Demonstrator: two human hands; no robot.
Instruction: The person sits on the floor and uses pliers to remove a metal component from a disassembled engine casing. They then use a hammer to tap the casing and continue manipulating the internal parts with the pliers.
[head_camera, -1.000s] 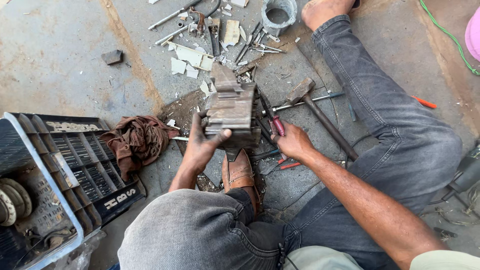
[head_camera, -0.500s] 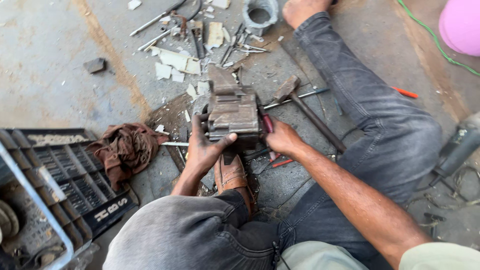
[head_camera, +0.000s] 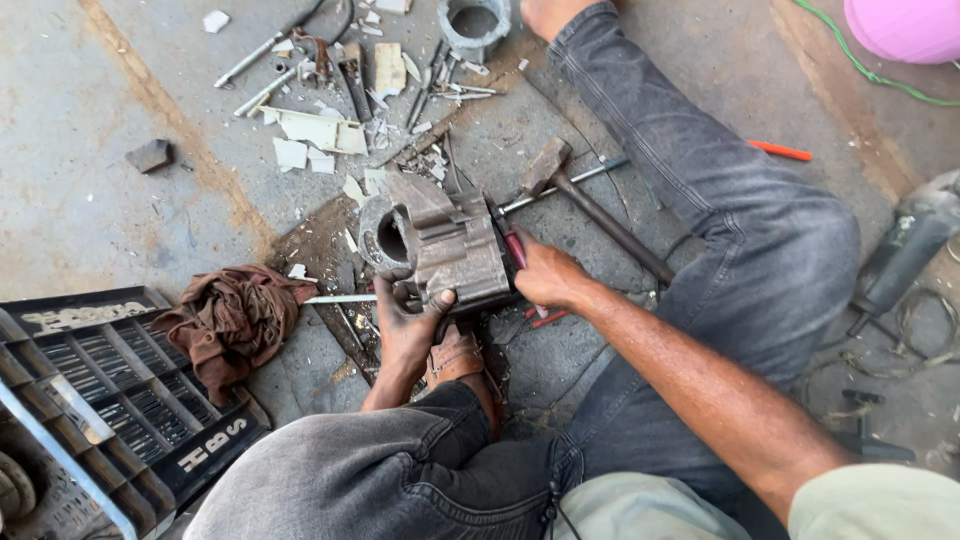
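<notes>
Engine casing tipped up and steadied on the concrete floor

The grimy metal engine casing (head_camera: 445, 250) is now seen turned compared with a second ago, so that its round bore faces left, and it is kept on the stained patch of floor (head_camera: 90, 200) just ahead of the bent knee. It is gripped from below by the left hand (head_camera: 408, 325), fingers curled around its lower edge. The right hand (head_camera: 545, 278) is pressed against its right side, closed around a red-handled tool (head_camera: 517, 250) whose tip is hidden. A hammer (head_camera: 590, 205) lies just beyond, a brown rag (head_camera: 235, 320) to the left. The turn suggests a new face is being worked.
</notes>
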